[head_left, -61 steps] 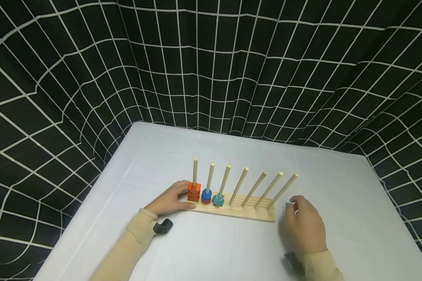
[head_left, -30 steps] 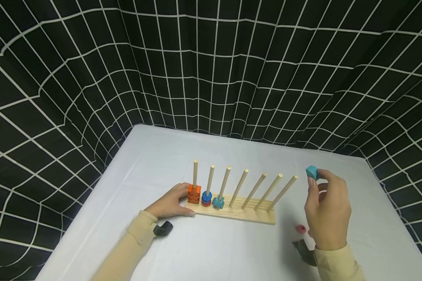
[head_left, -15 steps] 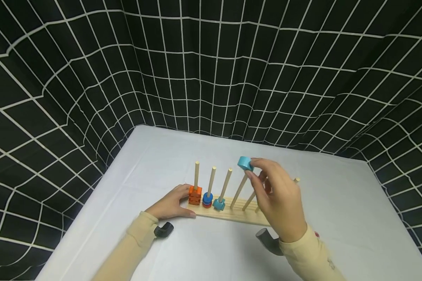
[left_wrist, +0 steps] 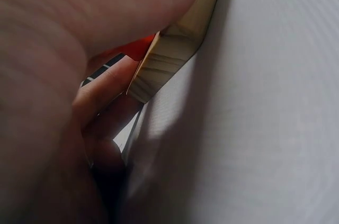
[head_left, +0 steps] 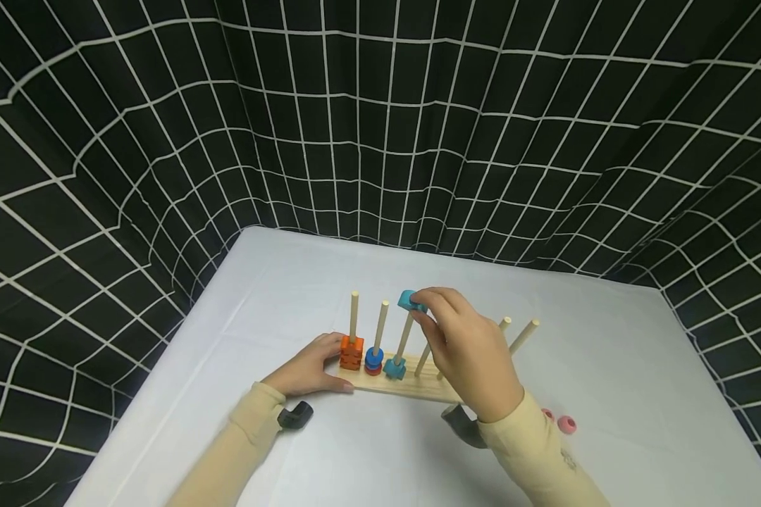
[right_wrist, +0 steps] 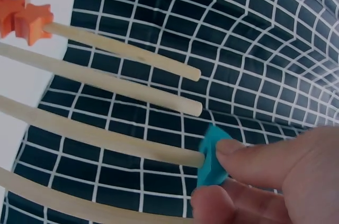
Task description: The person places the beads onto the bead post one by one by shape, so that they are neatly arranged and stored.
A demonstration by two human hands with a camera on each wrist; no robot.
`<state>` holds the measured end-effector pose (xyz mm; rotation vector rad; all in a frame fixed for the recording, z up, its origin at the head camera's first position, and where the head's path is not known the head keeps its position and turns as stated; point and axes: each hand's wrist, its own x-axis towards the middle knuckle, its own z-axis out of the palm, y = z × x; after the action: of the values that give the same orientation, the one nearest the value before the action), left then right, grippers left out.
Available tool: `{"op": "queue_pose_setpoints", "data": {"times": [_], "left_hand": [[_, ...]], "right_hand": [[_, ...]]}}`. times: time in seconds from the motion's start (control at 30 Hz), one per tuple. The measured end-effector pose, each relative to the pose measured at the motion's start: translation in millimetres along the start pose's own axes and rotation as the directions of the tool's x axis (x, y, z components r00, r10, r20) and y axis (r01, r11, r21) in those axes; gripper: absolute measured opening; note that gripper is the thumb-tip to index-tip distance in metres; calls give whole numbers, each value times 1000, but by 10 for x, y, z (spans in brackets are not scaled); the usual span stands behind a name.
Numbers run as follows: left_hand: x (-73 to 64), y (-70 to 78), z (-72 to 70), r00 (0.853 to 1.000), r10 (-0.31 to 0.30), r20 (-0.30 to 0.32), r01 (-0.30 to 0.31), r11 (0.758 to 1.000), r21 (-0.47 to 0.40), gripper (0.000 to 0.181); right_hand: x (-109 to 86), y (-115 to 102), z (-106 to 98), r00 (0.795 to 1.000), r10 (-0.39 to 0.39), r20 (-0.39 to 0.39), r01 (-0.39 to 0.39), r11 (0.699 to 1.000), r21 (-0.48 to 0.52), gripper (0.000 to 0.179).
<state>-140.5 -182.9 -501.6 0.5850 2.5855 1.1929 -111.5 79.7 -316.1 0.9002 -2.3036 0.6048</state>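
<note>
A wooden peg stand (head_left: 412,386) with a row of upright pegs stands on the table. My left hand (head_left: 307,367) grips its left end, thumb along the front edge and fingers around behind. Orange star-shaped blocks (head_left: 351,354) are stacked on the first peg. Blue and red rings (head_left: 373,358) sit low on the second, and a teal block (head_left: 395,368) sits low on the third. Between thumb and fingers, my right hand (head_left: 472,352) pinches another teal block (right_wrist: 213,158) at the third peg's tip; the right wrist view shows the peg end meeting its hole.
Pink beads (head_left: 567,424) lie on the white table (head_left: 634,380) right of the stand, beside my right sleeve. Bare pegs (head_left: 523,336) stand behind my right hand, partly hidden. A black curtain with a white grid (head_left: 418,141) encloses the table.
My right hand has lifted the teal block from the table's right side and carried it left to the third peg's tip. The left hand keeps its grip on the stand.
</note>
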Motion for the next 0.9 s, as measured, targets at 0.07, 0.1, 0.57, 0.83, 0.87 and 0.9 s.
{"op": "queue_pose_setpoints", "data": {"times": [0.07, 0.1, 0.57, 0.83, 0.87, 0.9], "left_hand": [[-2, -2, -2, 1000, -6, 2, 6, 1000, -1, 70], [-3, -3, -2, 1000, -7, 1, 7, 1000, -1, 69], [0, -31, 13, 1000, -14, 1, 14, 1000, 24, 73], [-11, -21, 7, 1000, -6, -10, 7, 1000, 16, 76], [-16, -18, 6, 1000, -7, -11, 7, 1000, 16, 76], [-20, -18, 6, 1000, -9, -12, 9, 1000, 16, 76]], "right_hand": [[11, -1, 5, 1000, -14, 9, 14, 999, -30, 25], [14, -3, 7, 1000, -17, 13, 18, 999, -41, 24], [-5, -23, 34, 997, -2, 78, 13, 989, -146, 22], [-150, -33, 250, 987, -35, 158, 81, 952, -295, 36], [-180, -29, 293, 985, -32, 172, 84, 949, -303, 38], [-215, -25, 340, 982, -25, 186, 82, 948, -306, 39]]}}
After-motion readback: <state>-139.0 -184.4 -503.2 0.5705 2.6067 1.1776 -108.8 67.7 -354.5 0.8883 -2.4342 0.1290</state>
